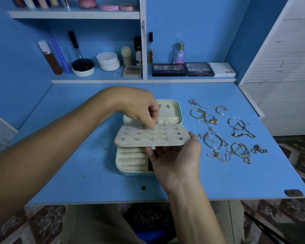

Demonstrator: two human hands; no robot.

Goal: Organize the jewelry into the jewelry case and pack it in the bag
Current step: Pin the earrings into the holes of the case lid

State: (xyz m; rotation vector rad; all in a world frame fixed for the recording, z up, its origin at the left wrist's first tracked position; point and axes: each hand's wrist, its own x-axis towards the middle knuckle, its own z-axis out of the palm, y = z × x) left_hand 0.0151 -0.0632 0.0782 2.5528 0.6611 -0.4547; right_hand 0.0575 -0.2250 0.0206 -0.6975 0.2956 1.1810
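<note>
left hand [141, 110] hides part of case lid [173, 110]; earring [151, 128] under its fingertips too small to tell.

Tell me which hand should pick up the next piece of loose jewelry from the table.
Probably the right hand. It holds the earring panel from below, right beside the loose jewelry. The left hand pinches at a stud on that panel, farther away, and would have to cross over the jewelry case.

I see: left hand [144, 110] pinching an earring [152, 128] on the panel [148, 138]; right hand [176, 155] holding the panel over the case [130, 164].
</note>
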